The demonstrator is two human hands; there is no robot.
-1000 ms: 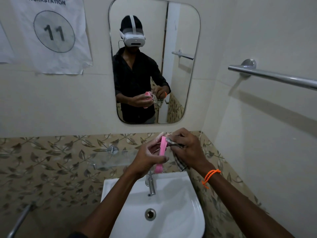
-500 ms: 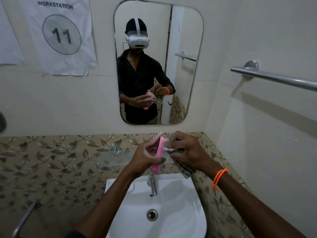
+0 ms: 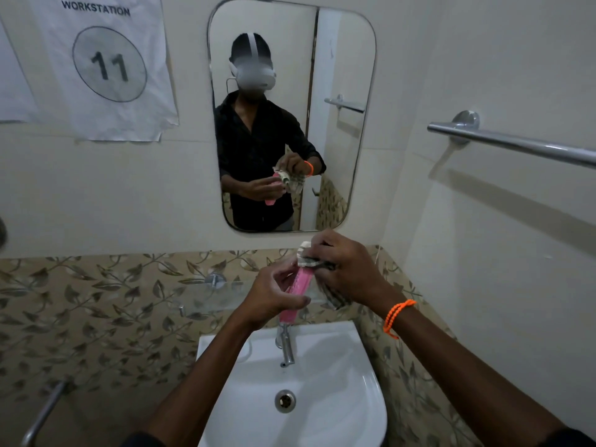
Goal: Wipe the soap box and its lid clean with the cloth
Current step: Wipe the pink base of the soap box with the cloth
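1. Fingers (image 3: 301, 301) of the left hand (image 3: 271, 298) curl round a pink soap box piece (image 3: 298, 295), thumb across its near face, gripping it edge-on above the tap (image 3: 285, 345); whether it is the box or its lid cannot be told.
2. Right hand (image 3: 350, 269) fingers are clenched on a crumpled cloth (image 3: 306, 254), pressing it over the upper end of the pink piece.
3. Part of the cloth hangs below the right hand, beside the pink piece; it is pale with darker stripes.
4. Both hands are held over the back of a white basin (image 3: 338, 414), in front of a leaf-patterned tile band (image 3: 96, 301).
5. An orange beaded bracelet (image 3: 398, 316) sits on the right wrist.
6. A glass shelf (image 3: 209, 300) on metal fixings runs along the tiles behind the left hand.
7. The mirror (image 3: 342, 124) above reflects the person in a dark shirt, holding the pink piece and the cloth together at chest level.
8. A paper sign (image 3: 109, 66) reading "WORKSTATION 11" hangs on the wall left of the mirror.
9. A metal towel rail (image 3: 516, 146) is fixed to the right wall, well apart from the hands.
10. The basin's drain (image 3: 285, 401) lies below the tap spout.
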